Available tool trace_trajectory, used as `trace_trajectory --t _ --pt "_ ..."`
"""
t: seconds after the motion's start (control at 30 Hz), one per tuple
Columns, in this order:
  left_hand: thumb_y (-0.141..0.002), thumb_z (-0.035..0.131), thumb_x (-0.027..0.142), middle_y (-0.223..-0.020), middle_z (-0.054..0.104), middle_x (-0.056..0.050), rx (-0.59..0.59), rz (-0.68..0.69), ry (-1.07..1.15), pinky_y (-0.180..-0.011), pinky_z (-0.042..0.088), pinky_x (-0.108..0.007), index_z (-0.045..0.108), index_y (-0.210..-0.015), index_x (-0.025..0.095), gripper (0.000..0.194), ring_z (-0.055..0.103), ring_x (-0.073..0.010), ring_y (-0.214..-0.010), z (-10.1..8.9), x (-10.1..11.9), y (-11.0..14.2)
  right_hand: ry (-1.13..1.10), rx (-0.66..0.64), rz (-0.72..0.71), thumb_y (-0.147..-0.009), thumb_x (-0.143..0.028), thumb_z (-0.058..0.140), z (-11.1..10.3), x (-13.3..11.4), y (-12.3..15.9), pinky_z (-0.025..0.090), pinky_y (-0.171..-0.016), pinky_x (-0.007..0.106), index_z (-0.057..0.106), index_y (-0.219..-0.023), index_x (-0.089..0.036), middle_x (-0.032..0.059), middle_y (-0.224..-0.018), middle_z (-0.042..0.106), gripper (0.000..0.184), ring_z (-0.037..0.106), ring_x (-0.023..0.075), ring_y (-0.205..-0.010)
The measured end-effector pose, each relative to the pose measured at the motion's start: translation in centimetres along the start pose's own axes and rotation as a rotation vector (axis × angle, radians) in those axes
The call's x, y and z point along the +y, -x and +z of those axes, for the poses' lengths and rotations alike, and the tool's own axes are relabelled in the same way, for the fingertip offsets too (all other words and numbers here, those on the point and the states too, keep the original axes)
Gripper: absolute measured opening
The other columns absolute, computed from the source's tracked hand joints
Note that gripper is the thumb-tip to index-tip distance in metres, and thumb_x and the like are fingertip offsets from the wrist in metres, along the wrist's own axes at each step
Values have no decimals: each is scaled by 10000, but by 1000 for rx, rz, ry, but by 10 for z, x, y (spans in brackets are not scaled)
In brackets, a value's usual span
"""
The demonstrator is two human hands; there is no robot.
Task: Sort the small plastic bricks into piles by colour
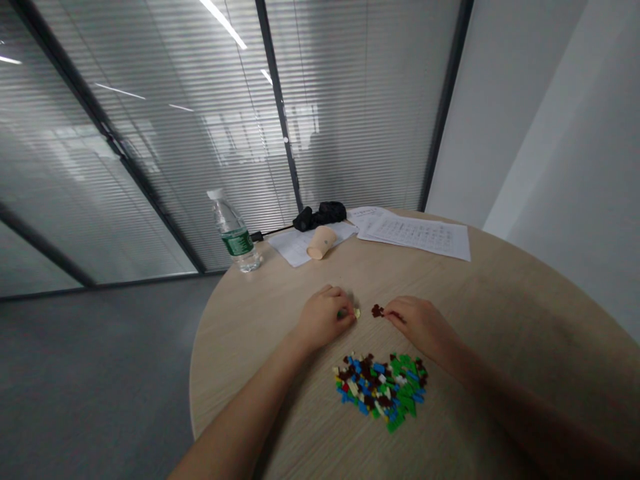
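Toy-brick pile (381,388) on counter (240,320)
Left hand (324,319): fingers pinching cream brick (357,313); right hand (416,321): fingers pinching dark-brown bricks (377,311)

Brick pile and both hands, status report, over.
Left hand at a pale piece, right hand at a brown piece; grip unclear. Brick pile loose, on the near side. Cup and bottle beyond, out of the way.

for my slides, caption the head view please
Left hand at a small cream plastic piece, right hand pinching a dark brown plastic piece, beyond a multicoloured block pile.
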State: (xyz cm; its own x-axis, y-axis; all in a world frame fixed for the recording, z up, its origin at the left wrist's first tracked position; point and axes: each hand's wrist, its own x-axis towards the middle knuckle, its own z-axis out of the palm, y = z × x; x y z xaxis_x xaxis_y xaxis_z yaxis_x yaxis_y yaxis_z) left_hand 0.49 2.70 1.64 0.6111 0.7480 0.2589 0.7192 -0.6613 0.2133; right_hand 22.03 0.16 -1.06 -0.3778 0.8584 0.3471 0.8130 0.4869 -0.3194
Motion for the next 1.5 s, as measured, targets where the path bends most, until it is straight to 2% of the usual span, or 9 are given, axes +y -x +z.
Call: trace_trajectory --t 0.33,0.6,0.77,1.1,1.5 --pt "-765 576 214 -818 582 -24 -8 0 0 -728 414 -275 633 -752 193 62 505 -180 -851 0 0 1 -99 55 94 -742 -93 537 0 -2 0 415 -628 235 622 -738 -175 32 -730 633 119 570 142 -663" --pt "-773 566 226 -823 579 -24 -13 -6 -2 -739 417 -286 629 -753 197 72 508 -183 -862 0 0 0 -60 46 83 -752 -132 523 1 0 -1 410 -642 250 608 -696 -175 39 -733 600 110 551 152 -683" --pt "-777 562 224 -832 583 -26 -13 2 5 -741 418 -286 633 -765 197 76 505 -183 -864 0 1 0 -54 38 140 -750 -138 535 2 -1 -1 408 -622 250 601 -698 -172 39 -730 593 90 545 148 -666" --pt "-778 557 220 -844 590 -27 -41 -12 -8 -756 416 -284 630 -772 195 78 508 -180 -863 -4 3 1 -97 36 153 -788 -230 560 4 5 -2 413 -616 261 599 -708 -171 33 -718 596 107 547 149 -653" --pt "-770 568 229 -846 588 -30 -46 -15 -17 -753 418 -295 633 -774 196 73 510 -189 -869 -1 1 0 -110 54 134 -782 -188 535 6 4 -3 428 -644 262 625 -731 -174 43 -754 603 104 551 154 -689"
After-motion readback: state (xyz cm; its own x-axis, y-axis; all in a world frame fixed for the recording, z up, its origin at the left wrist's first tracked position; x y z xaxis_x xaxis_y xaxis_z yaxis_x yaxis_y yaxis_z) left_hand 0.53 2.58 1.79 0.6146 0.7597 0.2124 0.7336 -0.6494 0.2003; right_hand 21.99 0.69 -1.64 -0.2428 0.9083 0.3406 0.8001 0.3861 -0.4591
